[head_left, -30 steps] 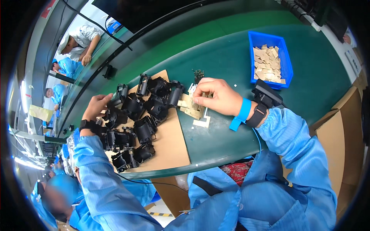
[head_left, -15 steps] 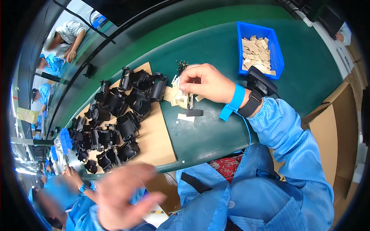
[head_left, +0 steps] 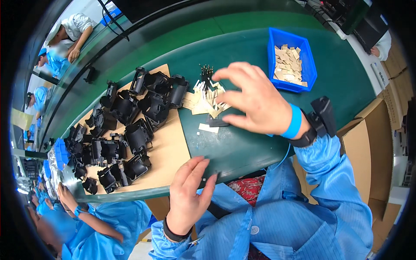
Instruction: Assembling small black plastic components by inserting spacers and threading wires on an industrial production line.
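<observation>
My right hand [head_left: 262, 103] hovers with fingers spread just right of a loose pile of flat cream pieces [head_left: 200, 104]. Nothing shows in its grasp. A bunch of thin black leads [head_left: 206, 79] with white ends stands among those pieces. Below the pile lies a small dark, flat block [head_left: 216, 121], partly behind my right fingers. At the table's near edge my left hand [head_left: 187, 195] is raised, its thumb apart from the fingers, holding nothing. Several black plastic housings [head_left: 138, 135] with curved hollows sit to the left on a cardboard sheet [head_left: 171, 167].
A blue bin [head_left: 271, 54] of small tan pieces [head_left: 289, 65] stands at the back right of the green table [head_left: 242, 151]. Beside the table on the right is an open cardboard box [head_left: 359, 151]. Other people work at the left; a co-worker's hand [head_left: 66, 197] is near the table end.
My left hand has come up and right to the table edge. My right hand has gone from a pinch over the pile to spread fingers, slightly farther right. The view has shifted a little.
</observation>
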A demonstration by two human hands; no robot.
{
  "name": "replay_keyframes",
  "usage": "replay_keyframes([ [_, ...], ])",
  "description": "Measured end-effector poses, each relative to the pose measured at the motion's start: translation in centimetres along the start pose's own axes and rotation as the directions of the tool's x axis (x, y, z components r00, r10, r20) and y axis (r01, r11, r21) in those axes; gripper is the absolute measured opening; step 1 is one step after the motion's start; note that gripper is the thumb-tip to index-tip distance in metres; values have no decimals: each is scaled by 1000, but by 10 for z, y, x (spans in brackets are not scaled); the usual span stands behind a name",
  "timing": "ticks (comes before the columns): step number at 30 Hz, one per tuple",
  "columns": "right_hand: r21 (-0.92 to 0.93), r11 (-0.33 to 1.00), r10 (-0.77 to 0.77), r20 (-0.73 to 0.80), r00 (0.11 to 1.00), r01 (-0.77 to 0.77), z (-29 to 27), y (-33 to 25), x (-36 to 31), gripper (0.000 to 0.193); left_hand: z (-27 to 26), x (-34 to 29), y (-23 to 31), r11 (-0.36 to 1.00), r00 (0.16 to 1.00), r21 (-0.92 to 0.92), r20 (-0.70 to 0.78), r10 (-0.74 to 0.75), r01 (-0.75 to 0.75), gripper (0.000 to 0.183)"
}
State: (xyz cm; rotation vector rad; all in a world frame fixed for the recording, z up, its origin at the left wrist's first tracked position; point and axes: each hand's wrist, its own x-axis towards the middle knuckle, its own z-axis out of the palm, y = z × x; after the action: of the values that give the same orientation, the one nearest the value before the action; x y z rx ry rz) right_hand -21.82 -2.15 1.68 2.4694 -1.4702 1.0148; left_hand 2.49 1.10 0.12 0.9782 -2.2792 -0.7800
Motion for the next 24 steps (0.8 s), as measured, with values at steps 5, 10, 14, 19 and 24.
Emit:
replay_keyframes([
  [5,-86,994,-56,183,982,73,22,-9,-15,29,8,-1,0,995,999,-93,40,-30,33,30],
  [10,-243,959,-85,243,966,146,28,-9,-12,14,7,-3,1,990,999,-140,42,-12,17,28],
  [14,-93,995,40,74,996,-34,5,-3,-6,10,2,-4,1,959,995,-265,22,-102,104,22],
  [19,601,693,466,49,883,-399,0,-3,-10,15,4,4,7,910,984,-373,49,-173,179,20],
  [24,937,-32,730,260,632,-348,10,-26,-22,17,16,6,8,743,955,-600,161,-249,295,28],
])
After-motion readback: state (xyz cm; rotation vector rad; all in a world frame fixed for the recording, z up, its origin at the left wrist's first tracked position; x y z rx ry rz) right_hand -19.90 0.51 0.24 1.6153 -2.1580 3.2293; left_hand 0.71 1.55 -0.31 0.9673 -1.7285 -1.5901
